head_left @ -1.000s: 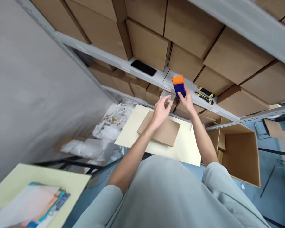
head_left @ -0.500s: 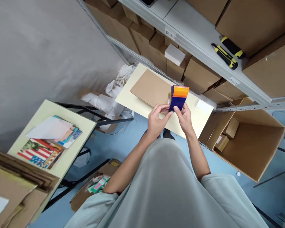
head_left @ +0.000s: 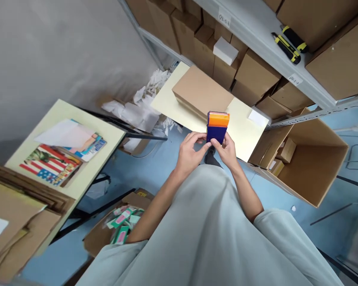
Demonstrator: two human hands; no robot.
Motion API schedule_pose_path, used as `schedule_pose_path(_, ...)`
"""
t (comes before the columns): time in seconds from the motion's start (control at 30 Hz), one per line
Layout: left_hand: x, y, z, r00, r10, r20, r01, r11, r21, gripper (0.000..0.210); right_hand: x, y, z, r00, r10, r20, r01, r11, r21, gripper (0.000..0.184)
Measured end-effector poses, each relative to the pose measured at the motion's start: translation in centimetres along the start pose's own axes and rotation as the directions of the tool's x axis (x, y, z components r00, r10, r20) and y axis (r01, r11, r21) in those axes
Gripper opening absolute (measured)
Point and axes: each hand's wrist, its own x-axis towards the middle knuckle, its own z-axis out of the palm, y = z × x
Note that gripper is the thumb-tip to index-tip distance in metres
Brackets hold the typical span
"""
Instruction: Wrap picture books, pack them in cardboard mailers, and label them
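Both our hands hold a tape dispenser [head_left: 216, 128] close in front of our body.

From the head view, our right hand [head_left: 226, 150] wraps the blue base of the orange-topped dispenser, fingers closed on it, and our left hand [head_left: 190, 151] pinches its lower left side, so both grip the same tool above the blue floor. We judge this as readying the dispenser, likely finding the tape end; the next move calls for a steady hold and a short carry forward to the flat cardboard box [head_left: 201, 92] on the pale table [head_left: 241, 135]. The table's near edge lies just beyond our hands, with open air between. An open carton [head_left: 313, 159] stands to the right, a second table [head_left: 86, 171] with papers to the left, and the shelf [head_left: 256, 35] with two utility knives [head_left: 289, 43] above.
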Motion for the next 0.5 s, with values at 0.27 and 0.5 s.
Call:
schedule_pose_path(0.27,-3.5,2.8,-7.2,0.985,0.086,-0.148,-0.097,0.993,-0.073,0.057,-8.2,-1.9,0.5,0.984,-0.134,0.116,0.161,0.948,-0.276,0.055)
schedule_pose_path(0.5,-4.0,7.3,-10.1,0.981,0.181,0.072,-0.181,0.983,-0.018,0.039,-12.2,-3.5,-0.6,0.956,-0.228,0.184,0.29,0.822,-0.49,0.048)
